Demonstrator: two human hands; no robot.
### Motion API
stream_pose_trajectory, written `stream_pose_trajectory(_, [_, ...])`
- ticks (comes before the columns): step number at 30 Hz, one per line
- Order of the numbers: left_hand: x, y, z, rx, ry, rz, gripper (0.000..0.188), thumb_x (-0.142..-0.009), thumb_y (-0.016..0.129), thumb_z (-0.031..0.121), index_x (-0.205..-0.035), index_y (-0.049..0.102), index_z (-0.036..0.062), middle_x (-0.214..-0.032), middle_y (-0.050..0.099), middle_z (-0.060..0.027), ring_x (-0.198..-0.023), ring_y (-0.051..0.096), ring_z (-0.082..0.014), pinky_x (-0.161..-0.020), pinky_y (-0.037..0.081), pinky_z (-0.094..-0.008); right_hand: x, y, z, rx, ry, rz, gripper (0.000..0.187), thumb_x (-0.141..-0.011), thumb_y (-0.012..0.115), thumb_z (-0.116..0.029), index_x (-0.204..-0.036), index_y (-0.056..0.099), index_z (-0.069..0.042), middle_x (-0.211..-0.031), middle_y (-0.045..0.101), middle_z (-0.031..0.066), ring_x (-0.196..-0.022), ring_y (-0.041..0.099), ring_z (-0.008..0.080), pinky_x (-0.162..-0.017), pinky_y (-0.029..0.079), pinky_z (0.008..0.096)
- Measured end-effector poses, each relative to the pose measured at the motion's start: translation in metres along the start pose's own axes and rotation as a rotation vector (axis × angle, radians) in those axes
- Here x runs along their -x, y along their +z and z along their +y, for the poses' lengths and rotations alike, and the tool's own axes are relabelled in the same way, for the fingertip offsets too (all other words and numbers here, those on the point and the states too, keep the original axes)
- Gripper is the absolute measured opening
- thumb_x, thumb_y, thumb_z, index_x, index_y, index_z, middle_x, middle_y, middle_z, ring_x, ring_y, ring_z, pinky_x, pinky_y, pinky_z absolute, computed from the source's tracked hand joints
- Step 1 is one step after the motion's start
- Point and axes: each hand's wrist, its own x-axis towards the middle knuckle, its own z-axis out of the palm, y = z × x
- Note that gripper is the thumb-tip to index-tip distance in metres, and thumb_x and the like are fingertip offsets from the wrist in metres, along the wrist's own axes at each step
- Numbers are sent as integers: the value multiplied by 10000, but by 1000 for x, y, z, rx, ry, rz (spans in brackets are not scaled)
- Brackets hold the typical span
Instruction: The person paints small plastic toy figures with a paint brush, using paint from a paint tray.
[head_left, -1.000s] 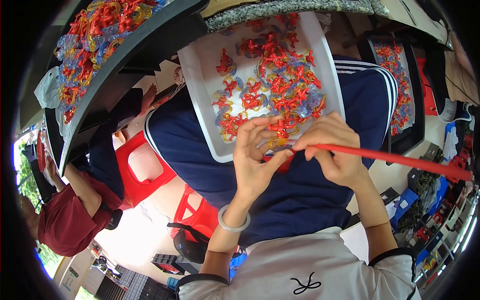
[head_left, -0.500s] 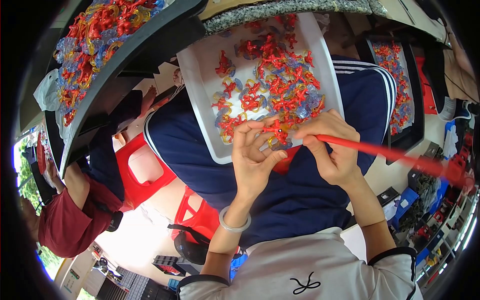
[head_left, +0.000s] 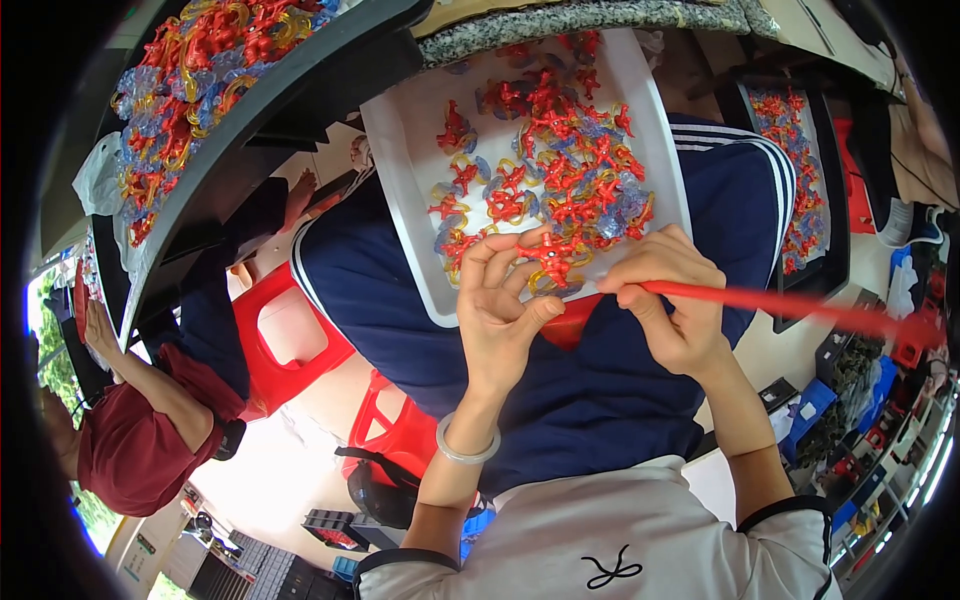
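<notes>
My left hand (head_left: 503,318) holds a small red toy figure (head_left: 553,256) with yellow and translucent blue parts at its fingertips, above the near edge of a white tray (head_left: 412,262). Just right of it, my right hand (head_left: 672,305) is closed around a long thin red stick-like tool (head_left: 745,296), which slants out to the right. Its far end is blurred, and the end toward the figure is hidden by my fingers. Between my right fingers and the figure there is a small gap. Many similar figures (head_left: 590,165) lie in the tray, heaped toward its right side.
The tray rests on my lap under a granite-patterned table edge (head_left: 580,22). A large dark-rimmed tray (head_left: 275,85) heaped with figures stands upper left; another black tray (head_left: 838,255) is at right. Red stools (head_left: 262,345) and a co-worker in a dark red shirt (head_left: 150,430) are at left.
The figure has turned in my left fingers. My right hand has drawn back slightly, down and to the right, with the red stick. The co-worker's forearm at left has moved.
</notes>
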Motion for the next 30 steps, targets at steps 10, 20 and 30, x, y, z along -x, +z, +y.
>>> stream_pose_trajectory(10, [1,7,-2,-266,68,-33,698,-694,767,-85,-1267,390,44,-1287,496,-166,-1147,525,-188,-899,538,-355,6,-1,6,-106,52,45,264,-910,590,-242,-822,662,-4,-695,630,73,-643,559,193,-687,412,309])
stream_pose_trajectory(20, [4,18,-3,-452,109,-11,771,-620,826,-58,-1276,430,31,-1186,555,-122,-1148,538,-203,-780,554,-328,-1,-2,2,-82,-33,16,98,-843,633,-117,-797,657,-34,-756,670,62,-608,564,208,-630,380,317])
stream_pose_trajectory(30, [0,18,4,-1019,445,-9,667,-544,780,-101,-1159,577,58,-1121,617,-102,-971,555,-262,-766,496,-334,-1,1,-5,-61,-87,-6,148,-832,656,-182,-801,654,-37,-717,645,70,-611,561,222,-624,384,327])
